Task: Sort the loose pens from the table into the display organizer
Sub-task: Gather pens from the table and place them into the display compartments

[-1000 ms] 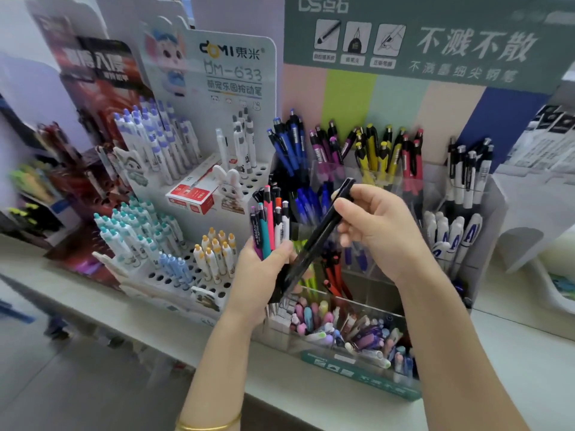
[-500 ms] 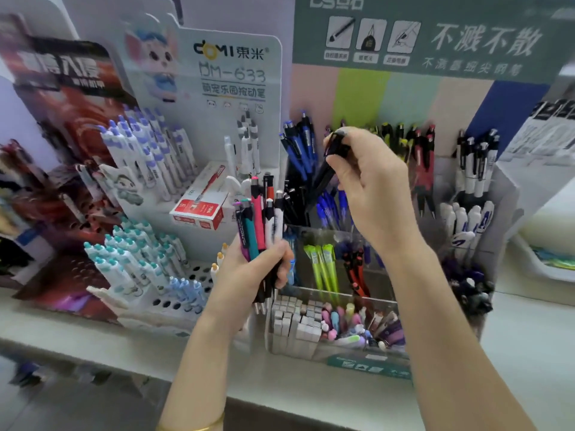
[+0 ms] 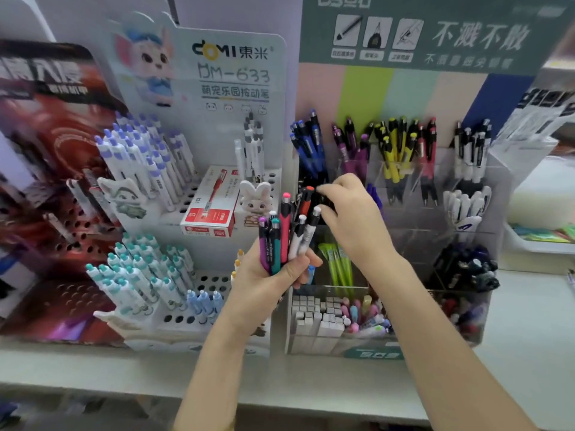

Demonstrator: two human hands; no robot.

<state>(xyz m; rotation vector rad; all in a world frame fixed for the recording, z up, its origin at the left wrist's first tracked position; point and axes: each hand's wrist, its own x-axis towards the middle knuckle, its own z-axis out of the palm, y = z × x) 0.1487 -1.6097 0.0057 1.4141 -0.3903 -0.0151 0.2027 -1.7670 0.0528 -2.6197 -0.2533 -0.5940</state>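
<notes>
The left grip (image 3: 268, 275) clenches a bundle of pens (image 3: 287, 236), long axes upright, before the display organizer (image 3: 407, 241) at the worktop's (image 3: 529, 321) back — tops just left of the nearer right grip (image 3: 351, 222), whose curled fingertips (image 3: 326, 191) may pinch something dark; I cannot tell.

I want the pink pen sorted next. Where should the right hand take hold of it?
Pinch the pink pen by its upper end, coming from above. It stands upright in the bundle that the left hand grips. Its lower barrel is hidden in that grip, and only its top stands exposed.
</notes>
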